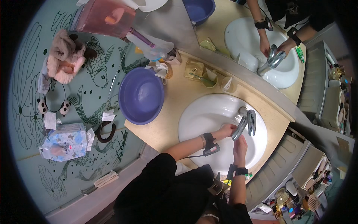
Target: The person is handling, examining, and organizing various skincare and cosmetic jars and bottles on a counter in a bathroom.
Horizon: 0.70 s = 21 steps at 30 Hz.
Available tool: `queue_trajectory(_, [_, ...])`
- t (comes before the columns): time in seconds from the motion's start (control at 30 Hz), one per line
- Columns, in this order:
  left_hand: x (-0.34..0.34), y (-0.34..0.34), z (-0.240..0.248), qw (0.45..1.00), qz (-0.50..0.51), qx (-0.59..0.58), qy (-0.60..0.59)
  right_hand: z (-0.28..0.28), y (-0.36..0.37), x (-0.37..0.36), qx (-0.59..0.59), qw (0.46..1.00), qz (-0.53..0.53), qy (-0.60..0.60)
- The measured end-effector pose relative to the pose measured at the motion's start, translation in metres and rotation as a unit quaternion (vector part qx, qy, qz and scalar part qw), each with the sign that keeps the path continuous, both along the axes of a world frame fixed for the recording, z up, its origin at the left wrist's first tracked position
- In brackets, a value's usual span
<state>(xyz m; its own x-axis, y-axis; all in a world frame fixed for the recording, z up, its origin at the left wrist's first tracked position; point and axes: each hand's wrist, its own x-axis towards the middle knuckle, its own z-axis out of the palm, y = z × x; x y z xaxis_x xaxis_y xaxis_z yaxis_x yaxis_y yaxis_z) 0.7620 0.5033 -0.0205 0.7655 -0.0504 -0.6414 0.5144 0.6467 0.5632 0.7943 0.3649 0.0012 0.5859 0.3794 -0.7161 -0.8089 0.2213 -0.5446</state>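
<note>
Both hands are over the white oval sink (192,115), close to the chrome faucet (242,126). My left hand (225,131) reaches in from the left, beside the spout, with loosely bent fingers and nothing seen in it; its fingertips are partly hidden. Just below the spout's mouth, my right hand (240,146) points upward with its fingers stretched and no object visible in it. A small gap separates the two hands. Whether water runs is too hard to make out. Each wrist wears a dark strapped device, and a cable hangs by the left one.
A purple basin (141,96) stands on the beige counter (175,123) left of the sink. Cups (209,79) and a soap dish (194,69) line the back, below a mirror (257,48). A tissue pack (67,142) lies far left. A washing machine (278,166) borders the right.
</note>
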Motion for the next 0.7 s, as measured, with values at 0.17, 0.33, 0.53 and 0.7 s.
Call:
queue_trajectory(0.17, [-0.006,0.021,-0.002,0.999,0.036,-0.038,-0.013,-0.009,0.018,-0.003,0.057,0.998,0.010,0.003])
queue_trajectory(0.33, [-0.008,0.015,0.001,0.999,0.038,-0.038,-0.004,-0.005,0.013,-0.007,0.044,0.999,-0.004,0.016])
queue_trajectory(0.53, [-0.001,-0.012,-0.002,0.998,0.034,-0.049,0.035,0.034,-0.004,0.001,0.038,0.995,-0.078,0.057])
queue_trajectory(0.7, [-0.005,0.005,0.010,0.998,0.023,-0.041,-0.030,0.056,-0.011,0.014,0.002,0.990,-0.141,-0.005])
